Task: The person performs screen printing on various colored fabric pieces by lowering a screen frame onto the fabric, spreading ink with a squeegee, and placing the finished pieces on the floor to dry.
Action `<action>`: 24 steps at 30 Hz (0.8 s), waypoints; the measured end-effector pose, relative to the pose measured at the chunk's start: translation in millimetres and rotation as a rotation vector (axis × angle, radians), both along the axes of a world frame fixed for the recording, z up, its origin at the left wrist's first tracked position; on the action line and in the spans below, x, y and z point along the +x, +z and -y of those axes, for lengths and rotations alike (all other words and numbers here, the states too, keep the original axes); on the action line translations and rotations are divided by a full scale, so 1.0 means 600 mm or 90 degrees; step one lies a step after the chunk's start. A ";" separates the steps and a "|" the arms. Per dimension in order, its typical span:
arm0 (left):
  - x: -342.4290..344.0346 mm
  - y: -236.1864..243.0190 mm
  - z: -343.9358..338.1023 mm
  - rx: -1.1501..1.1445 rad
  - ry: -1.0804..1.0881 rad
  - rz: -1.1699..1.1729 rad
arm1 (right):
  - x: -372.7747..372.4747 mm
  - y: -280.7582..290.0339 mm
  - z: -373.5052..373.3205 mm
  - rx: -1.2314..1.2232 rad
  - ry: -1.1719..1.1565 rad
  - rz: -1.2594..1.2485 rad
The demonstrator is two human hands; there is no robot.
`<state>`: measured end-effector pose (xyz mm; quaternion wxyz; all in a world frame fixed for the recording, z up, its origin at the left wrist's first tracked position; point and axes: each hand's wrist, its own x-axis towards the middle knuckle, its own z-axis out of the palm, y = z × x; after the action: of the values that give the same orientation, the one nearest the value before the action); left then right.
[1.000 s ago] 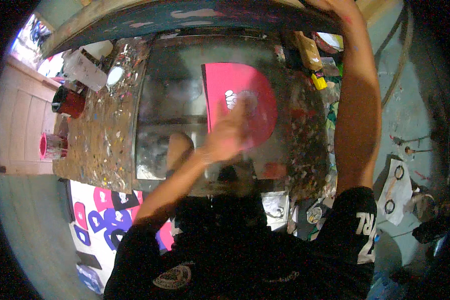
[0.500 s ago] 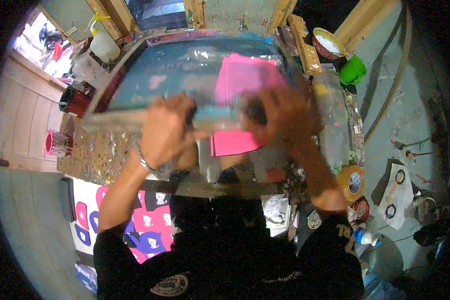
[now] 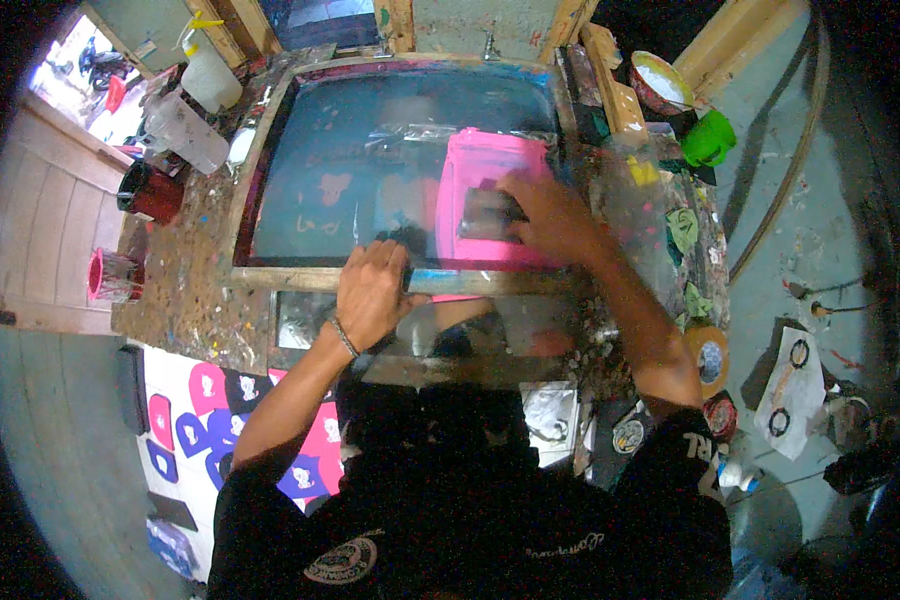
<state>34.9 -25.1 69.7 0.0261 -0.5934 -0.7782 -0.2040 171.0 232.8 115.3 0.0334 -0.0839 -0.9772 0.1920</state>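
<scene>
A wood-edged printing screen [image 3: 315, 276] with blue-grey mesh lies across the worktable in front of me. My left hand [image 3: 372, 290] is closed over the near rail of its frame. My right hand [image 3: 548, 215], slightly blurred, grips a dark grey squeegee [image 3: 487, 212] that rests over a bright pink patch [image 3: 490, 155] on the right half of the mesh. Faint animal-shaped marks show in the mesh to the left of the pink. A pink strip [image 3: 456, 298] peeks out below the near rail.
Left of the screen stand a spray bottle [image 3: 210, 85], a clear bottle [image 3: 188, 132] and a dark red pot [image 3: 150, 192]. To the right are a bowl of white stuff [image 3: 660, 82], a green cup [image 3: 708, 138] and a tape roll [image 3: 708, 362]. Printed pieces [image 3: 210, 388] lie lower left.
The screen's near rail has come down toward me and shifted right, covering most of the pink piece below it. My right hand now has the squeegee over the pink patch.
</scene>
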 end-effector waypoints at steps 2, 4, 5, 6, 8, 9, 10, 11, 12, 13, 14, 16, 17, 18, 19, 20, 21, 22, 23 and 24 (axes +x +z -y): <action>-0.002 -0.003 0.003 0.013 -0.001 0.012 | 0.027 -0.005 0.020 -0.025 0.053 0.002; -0.006 -0.007 0.004 0.001 -0.002 0.031 | 0.041 -0.011 0.051 0.015 0.023 0.005; -0.008 -0.008 0.003 -0.012 -0.007 0.049 | 0.041 -0.012 0.060 0.056 -0.010 0.006; -0.007 -0.007 0.002 -0.011 -0.006 0.049 | 0.032 -0.023 0.055 0.056 -0.009 0.006; -0.003 -0.002 0.000 0.002 0.001 0.035 | -0.003 -0.071 0.023 0.166 -0.023 -0.186; -0.002 -0.001 0.002 0.005 -0.002 0.032 | -0.030 -0.085 0.001 0.169 -0.026 -0.189; 0.000 -0.001 0.000 -0.001 0.004 0.036 | -0.058 -0.097 -0.029 0.194 -0.025 -0.215; -0.001 -0.003 -0.003 -0.005 0.011 0.040 | -0.080 -0.100 -0.055 0.222 -0.022 -0.242; -0.002 -0.006 -0.001 -0.005 0.014 0.036 | -0.098 -0.095 -0.068 0.221 -0.020 -0.246; -0.002 -0.012 0.000 -0.033 0.013 0.041 | -0.112 -0.091 -0.077 0.210 -0.037 -0.210; -0.003 -0.017 0.001 -0.060 0.012 0.046 | -0.123 -0.088 -0.084 0.199 -0.055 -0.174; -0.005 -0.027 0.001 -0.056 0.007 0.035 | -0.128 -0.084 -0.098 0.139 -0.053 -0.198; -0.005 -0.030 0.000 -0.051 -0.001 0.025 | -0.130 -0.084 -0.104 0.080 -0.053 -0.218; -0.007 -0.031 -0.002 -0.050 -0.001 0.026 | -0.138 -0.081 -0.114 0.080 -0.053 -0.217; -0.006 -0.033 0.000 -0.060 -0.001 0.029 | -0.142 -0.078 -0.121 0.088 -0.073 -0.174; -0.005 -0.035 0.001 -0.070 -0.003 0.031 | -0.142 -0.078 -0.122 0.096 -0.094 -0.131; -0.003 -0.036 0.001 -0.074 -0.006 0.034 | -0.138 -0.085 -0.117 0.093 -0.097 -0.127; -0.005 -0.036 0.000 -0.068 -0.002 0.038 | -0.141 -0.090 -0.112 0.151 -0.092 -0.150; -0.006 -0.035 -0.001 -0.063 0.002 0.041 | -0.141 -0.096 -0.106 0.210 -0.088 -0.174; -0.005 -0.035 -0.001 -0.064 0.000 0.041 | -0.135 -0.103 -0.097 0.209 -0.091 -0.173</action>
<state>31.6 -24.5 48.5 -0.0288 -0.5871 -0.7879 -0.1836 90.2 290.9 53.5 0.1917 -0.1194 -0.9734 0.0374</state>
